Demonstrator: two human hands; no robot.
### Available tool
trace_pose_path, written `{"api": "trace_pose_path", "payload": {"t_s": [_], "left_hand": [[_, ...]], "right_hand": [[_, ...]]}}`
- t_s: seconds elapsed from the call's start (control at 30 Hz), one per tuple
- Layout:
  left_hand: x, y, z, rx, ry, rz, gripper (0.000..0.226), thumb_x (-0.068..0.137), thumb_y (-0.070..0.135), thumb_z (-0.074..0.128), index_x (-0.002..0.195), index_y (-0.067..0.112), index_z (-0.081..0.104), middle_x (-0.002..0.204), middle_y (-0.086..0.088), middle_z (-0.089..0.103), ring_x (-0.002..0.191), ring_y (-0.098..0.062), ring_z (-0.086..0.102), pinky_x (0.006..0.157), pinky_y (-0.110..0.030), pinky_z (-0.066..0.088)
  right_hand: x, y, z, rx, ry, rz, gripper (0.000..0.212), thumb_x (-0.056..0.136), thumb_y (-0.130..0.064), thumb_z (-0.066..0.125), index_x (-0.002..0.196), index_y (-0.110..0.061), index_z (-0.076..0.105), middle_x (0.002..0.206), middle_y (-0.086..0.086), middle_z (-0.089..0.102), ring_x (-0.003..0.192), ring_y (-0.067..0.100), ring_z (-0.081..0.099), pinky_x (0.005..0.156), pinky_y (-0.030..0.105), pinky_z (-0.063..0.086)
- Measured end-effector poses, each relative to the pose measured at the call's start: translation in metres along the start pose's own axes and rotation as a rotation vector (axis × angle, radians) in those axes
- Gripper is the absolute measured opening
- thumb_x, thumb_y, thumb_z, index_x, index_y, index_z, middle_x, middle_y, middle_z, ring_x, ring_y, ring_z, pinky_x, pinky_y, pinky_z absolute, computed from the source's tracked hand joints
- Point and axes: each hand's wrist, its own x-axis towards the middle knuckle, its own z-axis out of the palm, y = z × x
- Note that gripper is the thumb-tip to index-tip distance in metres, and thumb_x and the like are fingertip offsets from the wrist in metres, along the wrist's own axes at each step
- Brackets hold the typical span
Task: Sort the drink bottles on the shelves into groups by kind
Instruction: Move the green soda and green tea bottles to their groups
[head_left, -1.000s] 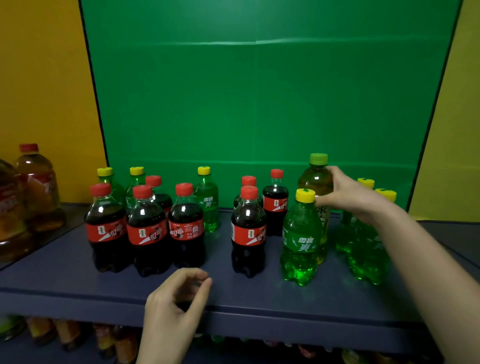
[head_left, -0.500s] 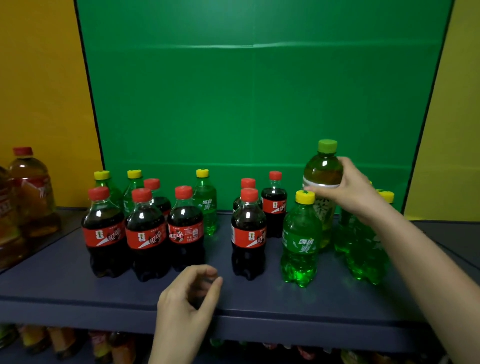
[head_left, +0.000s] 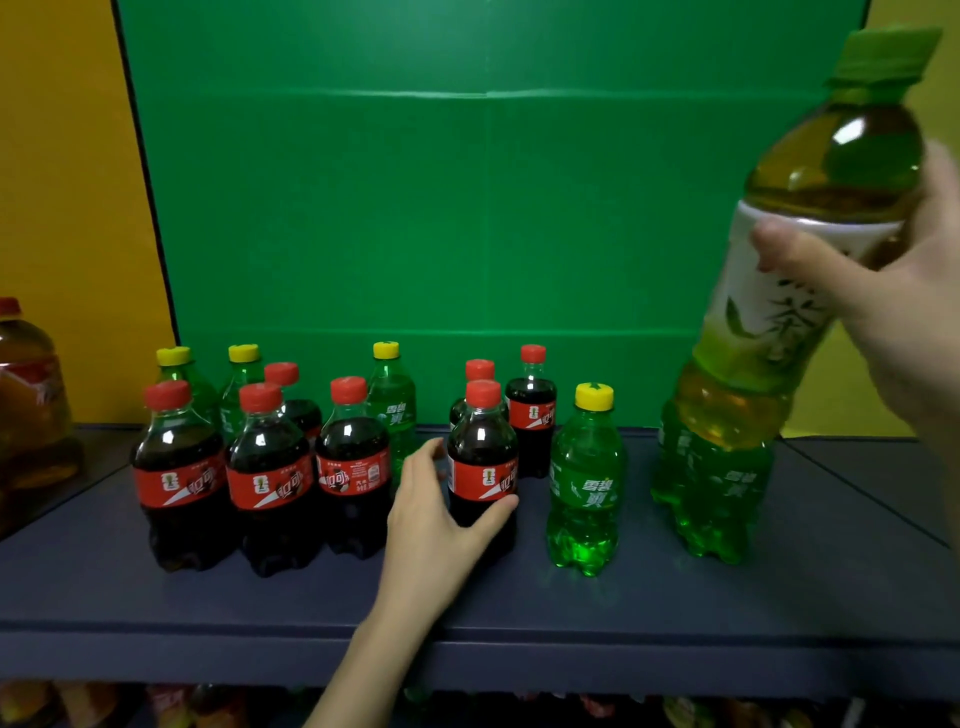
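Note:
My right hand (head_left: 893, 317) grips a tall green-capped tea bottle (head_left: 795, 249) and holds it tilted, high above the right end of the dark shelf (head_left: 467, 597). My left hand (head_left: 441, 504) curls round a red-capped cola bottle (head_left: 483, 457) standing mid-shelf. Several more cola bottles (head_left: 270, 478) cluster at the left, with two others (head_left: 531, 410) behind the gripped one. Yellow-capped green soda bottles stand behind the left cluster (head_left: 392, 400), alone right of centre (head_left: 586, 483), and under the raised tea bottle (head_left: 711, 488).
A large amber bottle with a red cap (head_left: 31, 395) stands on the neighbouring shelf at far left. A green board (head_left: 467, 208) backs the shelf. More bottles (head_left: 208, 706) show dimly on the shelf below the front edge.
My right hand has lifted the tea bottle up and toward me, off the shelf. My left hand has moved forward from the shelf's front edge and taken hold of the middle cola bottle.

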Motion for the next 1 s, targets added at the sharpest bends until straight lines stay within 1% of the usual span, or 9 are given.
{"api": "trace_pose_path", "payload": {"t_s": [0.03,0.1,0.17,0.3,0.47,0.6,0.8,0.87,1.0], "left_hand": [[0.001,0.001,0.002,-0.008,0.003,-0.001,0.077,0.067,0.041,0.078,0.129,0.019,0.039,0.117,0.011,0.046,0.11,-0.01,0.051,0.094,-0.03,0.045],[0.002,0.001,0.006,-0.009,0.008,0.0,0.074,0.066,0.038,0.08,0.126,0.019,0.042,0.112,0.012,0.046,0.104,-0.007,0.05,0.089,-0.023,0.042],[0.001,0.0,0.009,-0.003,0.011,0.002,0.07,0.065,0.036,0.081,0.123,0.02,0.044,0.11,0.011,0.049,0.102,-0.006,0.05,0.085,-0.019,0.038],[0.001,-0.002,0.013,-0.007,0.02,-0.021,0.058,0.065,0.035,0.081,0.109,0.026,0.044,0.104,0.012,0.057,0.099,-0.009,0.058,0.081,-0.019,0.042],[-0.008,0.0,0.004,-0.042,0.07,-0.041,0.059,0.06,0.038,0.083,0.106,0.03,0.047,0.102,0.011,0.064,0.095,-0.007,0.062,0.086,-0.031,0.051],[-0.026,-0.005,-0.022,-0.079,0.137,-0.055,0.061,0.054,0.045,0.084,0.105,0.028,0.053,0.096,0.015,0.067,0.089,0.001,0.063,0.083,-0.029,0.054],[-0.044,-0.026,-0.093,-0.028,0.278,-0.088,0.07,0.042,0.06,0.075,0.103,0.029,0.058,0.091,0.015,0.07,0.084,0.003,0.065,0.08,-0.027,0.054],[-0.048,-0.037,-0.122,-0.003,0.314,-0.11,0.071,0.04,0.06,0.08,0.101,0.03,0.059,0.089,0.016,0.069,0.081,0.005,0.065,0.077,-0.023,0.053],[-0.05,-0.06,-0.181,0.04,0.389,-0.157,0.071,0.036,0.046,0.088,0.097,0.027,0.058,0.087,0.015,0.066,0.074,0.006,0.062,0.066,0.001,0.044]], "right_hand": [[-0.004,0.004,-0.006,-0.004,-0.014,0.031,0.052,0.072,-0.034,0.073,0.116,-0.039,0.045,0.106,-0.022,0.061,0.101,-0.005,0.06,0.085,0.017,0.051],[-0.015,0.019,-0.018,0.0,-0.068,0.158,0.055,0.069,-0.046,0.077,0.116,-0.042,0.05,0.108,-0.018,0.064,0.098,0.0,0.062,0.087,0.03,0.054],[-0.036,0.028,-0.03,-0.016,-0.109,0.189,0.063,0.061,-0.058,0.077,0.117,-0.043,0.051,0.112,-0.013,0.064,0.1,0.006,0.063,0.088,0.038,0.054],[-0.075,0.005,-0.004,0.101,-0.114,0.221,0.061,0.038,-0.068,0.078,0.094,-0.053,0.059,0.101,-0.022,0.067,0.089,-0.002,0.065,0.068,0.014,0.054],[-0.101,0.009,0.02,0.219,-0.122,0.279,0.081,0.03,-0.069,0.08,0.103,-0.041,0.06,0.103,-0.014,0.069,0.09,0.001,0.066,0.07,0.012,0.053],[-0.107,0.005,0.04,0.29,-0.157,0.33,0.082,0.026,-0.067,0.081,0.101,-0.043,0.061,0.103,-0.013,0.069,0.089,0.001,0.066,0.068,0.012,0.053],[-0.115,-0.003,0.079,0.34,-0.179,0.346,0.085,0.025,-0.068,0.081,0.103,-0.042,0.06,0.103,-0.015,0.069,0.09,0.0,0.066,0.07,0.011,0.052],[-0.117,-0.01,0.094,0.37,-0.197,0.354,0.083,0.026,-0.066,0.081,0.102,-0.043,0.06,0.103,-0.015,0.069,0.09,0.0,0.066,0.07,0.011,0.052],[-0.121,-0.027,0.129,0.401,-0.227,0.346,0.078,0.027,-0.065,0.082,0.099,-0.046,0.062,0.101,-0.014,0.07,0.089,0.001,0.066,0.069,0.01,0.051]]}}
